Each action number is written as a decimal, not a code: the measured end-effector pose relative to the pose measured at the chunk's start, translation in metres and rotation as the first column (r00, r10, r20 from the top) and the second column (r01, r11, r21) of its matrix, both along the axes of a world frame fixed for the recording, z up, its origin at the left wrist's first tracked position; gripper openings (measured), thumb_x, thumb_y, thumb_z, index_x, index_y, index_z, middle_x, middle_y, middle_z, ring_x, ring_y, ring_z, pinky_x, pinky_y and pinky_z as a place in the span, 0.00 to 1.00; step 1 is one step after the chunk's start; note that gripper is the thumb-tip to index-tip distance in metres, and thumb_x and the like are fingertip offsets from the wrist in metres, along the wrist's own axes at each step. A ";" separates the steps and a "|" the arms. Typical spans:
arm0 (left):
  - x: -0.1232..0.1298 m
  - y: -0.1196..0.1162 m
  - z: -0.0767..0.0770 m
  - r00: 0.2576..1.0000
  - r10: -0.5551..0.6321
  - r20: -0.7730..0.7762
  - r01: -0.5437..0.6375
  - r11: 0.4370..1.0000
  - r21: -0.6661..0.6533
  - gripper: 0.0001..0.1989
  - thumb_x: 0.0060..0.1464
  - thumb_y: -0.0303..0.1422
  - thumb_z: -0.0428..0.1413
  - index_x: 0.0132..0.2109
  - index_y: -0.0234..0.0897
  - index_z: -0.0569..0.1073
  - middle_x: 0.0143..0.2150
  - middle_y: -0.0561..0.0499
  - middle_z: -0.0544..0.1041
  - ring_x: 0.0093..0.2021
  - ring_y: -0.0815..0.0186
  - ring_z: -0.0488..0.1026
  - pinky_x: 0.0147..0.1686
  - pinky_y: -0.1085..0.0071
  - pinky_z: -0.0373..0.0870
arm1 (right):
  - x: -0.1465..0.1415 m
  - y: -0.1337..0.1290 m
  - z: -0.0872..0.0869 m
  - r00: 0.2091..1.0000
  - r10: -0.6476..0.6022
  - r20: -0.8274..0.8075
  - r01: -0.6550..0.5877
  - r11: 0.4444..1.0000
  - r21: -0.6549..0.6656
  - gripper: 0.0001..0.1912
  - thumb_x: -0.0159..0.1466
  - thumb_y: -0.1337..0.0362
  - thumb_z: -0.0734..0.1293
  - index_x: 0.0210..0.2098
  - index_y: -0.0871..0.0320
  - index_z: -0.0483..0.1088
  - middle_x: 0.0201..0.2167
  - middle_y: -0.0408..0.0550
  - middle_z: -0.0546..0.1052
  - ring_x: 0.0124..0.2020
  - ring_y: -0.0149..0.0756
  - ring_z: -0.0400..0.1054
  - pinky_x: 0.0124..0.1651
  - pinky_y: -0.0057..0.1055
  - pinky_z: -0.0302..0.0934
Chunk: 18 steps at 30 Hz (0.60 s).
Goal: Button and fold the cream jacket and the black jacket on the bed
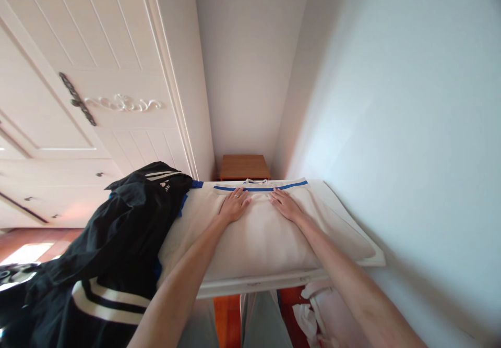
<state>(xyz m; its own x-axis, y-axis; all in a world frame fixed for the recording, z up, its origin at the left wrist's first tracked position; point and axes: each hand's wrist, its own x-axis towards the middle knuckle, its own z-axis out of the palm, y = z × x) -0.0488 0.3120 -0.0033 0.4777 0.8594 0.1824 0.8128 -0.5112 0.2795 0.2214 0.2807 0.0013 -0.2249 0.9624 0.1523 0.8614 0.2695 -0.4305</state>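
Observation:
A cream-white garment lies spread over a white table, with a blue stripe along its far edge. Both hands rest flat on the cloth just below that stripe. My left hand, wearing a ring, has its fingers stretched out and holds nothing. To its right, my right hand lies palm down, also open, with a gap of cloth between the two. Black clothing with white stripes is heaped on the left side of the table and hangs over its edge.
White cabinets stand on the left and a pale wall runs along the right. Beyond the table is a small wooden piece of furniture. Below the table at the right are a pale pink container and white cloth.

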 end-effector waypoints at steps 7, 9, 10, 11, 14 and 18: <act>-0.001 0.001 -0.003 1.000 -0.007 0.006 0.007 1.000 0.013 0.34 0.68 0.51 0.32 0.69 0.38 0.62 0.72 0.45 0.57 0.72 0.58 0.50 0.70 0.57 0.46 | 0.002 0.003 -0.005 0.983 0.014 -0.181 0.005 0.995 0.103 0.27 0.70 0.48 0.57 0.58 0.56 0.72 0.62 0.54 0.70 0.68 0.43 0.57 0.70 0.46 0.47; -0.001 0.002 -0.003 1.000 -0.014 0.010 0.014 1.000 0.014 0.34 0.68 0.51 0.32 0.68 0.37 0.62 0.71 0.45 0.58 0.72 0.58 0.50 0.70 0.57 0.46 | 0.003 0.003 -0.006 0.979 -0.001 -0.206 0.023 0.994 0.107 0.27 0.69 0.47 0.58 0.57 0.58 0.72 0.61 0.55 0.71 0.67 0.43 0.58 0.70 0.46 0.49; -0.001 0.002 -0.003 1.000 -0.015 0.015 0.015 1.000 0.016 0.34 0.68 0.51 0.32 0.68 0.37 0.63 0.71 0.45 0.59 0.72 0.58 0.50 0.70 0.58 0.46 | 0.003 0.003 -0.006 0.977 -0.013 -0.214 0.035 0.994 0.103 0.27 0.69 0.47 0.58 0.57 0.58 0.73 0.61 0.55 0.71 0.66 0.43 0.59 0.69 0.45 0.49; -0.001 0.002 -0.003 1.000 -0.015 0.021 0.015 1.000 0.017 0.33 0.68 0.50 0.32 0.68 0.38 0.63 0.71 0.45 0.59 0.72 0.58 0.50 0.70 0.58 0.46 | 0.003 0.003 -0.006 0.975 -0.022 -0.220 0.044 0.994 0.098 0.27 0.69 0.47 0.59 0.56 0.59 0.73 0.61 0.56 0.71 0.66 0.43 0.60 0.69 0.45 0.50; -0.001 0.002 -0.002 0.999 -0.011 0.038 0.011 1.000 0.013 0.32 0.68 0.50 0.32 0.67 0.39 0.64 0.71 0.47 0.59 0.72 0.58 0.50 0.70 0.57 0.47 | 0.002 0.002 -0.007 0.969 -0.033 -0.245 0.059 0.993 0.102 0.26 0.68 0.48 0.60 0.55 0.58 0.74 0.60 0.55 0.72 0.65 0.43 0.61 0.69 0.45 0.51; -0.001 0.002 -0.002 0.999 -0.017 0.037 0.017 1.000 0.005 0.32 0.68 0.49 0.33 0.67 0.38 0.64 0.71 0.46 0.59 0.72 0.58 0.50 0.70 0.57 0.47 | 0.001 0.001 -0.008 0.957 -0.045 -0.286 0.081 0.990 0.115 0.24 0.67 0.48 0.61 0.53 0.56 0.75 0.59 0.53 0.73 0.64 0.43 0.63 0.68 0.45 0.53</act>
